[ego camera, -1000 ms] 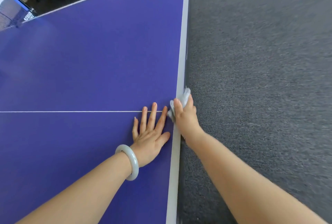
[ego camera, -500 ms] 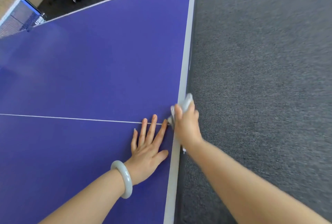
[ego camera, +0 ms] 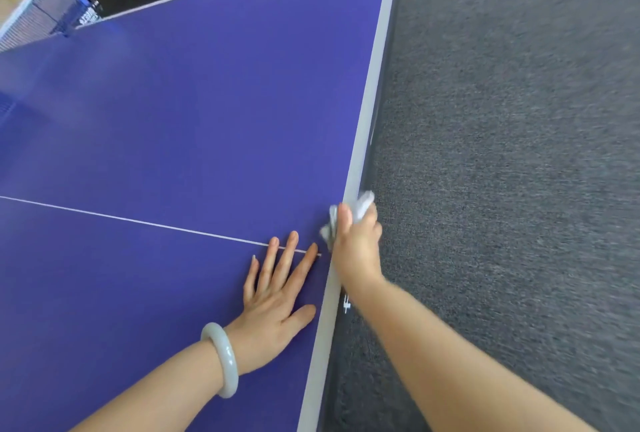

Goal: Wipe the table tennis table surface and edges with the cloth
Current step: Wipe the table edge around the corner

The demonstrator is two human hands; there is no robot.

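Wiping the edge [ego camera: 374, 85] of the surface [ego camera: 173, 102], judging by the pose. Clenching the cloth [ego camera: 364, 204] in the right grip [ego camera: 356, 244]: thumb lying on top of the edge, fingers curling down over its outer side, white folds poking out ahead of the knuckles. Pressing that cloth against the edge just past the end of the line [ego camera: 138, 222], on its far side. Resting the left grip [ego camera: 273, 307] flat on the surface, fingers straight and spread, holding nothing; palm lying on the near side of the line, two or three fingertips crossing it, close beside the right grip without clearly touching it. Wearing a pale bangle [ego camera: 221, 359] on that wrist.

Turning on one relation for the coming move: edge running long and straight away from the line, cloth leading the right grip in exactly that direction. Probably calling for a slide along that axis, away from the line, using the right grip as the one on the cloth, with the left grip likely just bracing. Risking, should the clench loosen, dropping the cloth off the outer side onto the carpet [ego camera: 519, 189]. Giving no sign of how much of the edge is clean.
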